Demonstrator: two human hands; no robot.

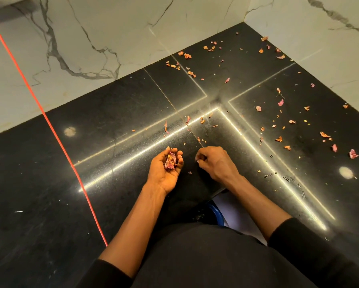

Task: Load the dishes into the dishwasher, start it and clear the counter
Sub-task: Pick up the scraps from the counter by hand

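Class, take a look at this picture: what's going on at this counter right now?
A person is clearing scattered dried petals off a black stone counter. The left hand is cupped palm up, holding a small heap of collected petals. The right hand is beside it, fingers curled low over the counter; whether it pinches a scrap is unclear. Many petals lie toward the far corner and the right. A red cord crosses the left side.

One head-worn camera looks forward and steeply down, close above the left hand (165, 170) and right hand (214, 163), surface (39, 173) around them, walls (112, 28) beyond.
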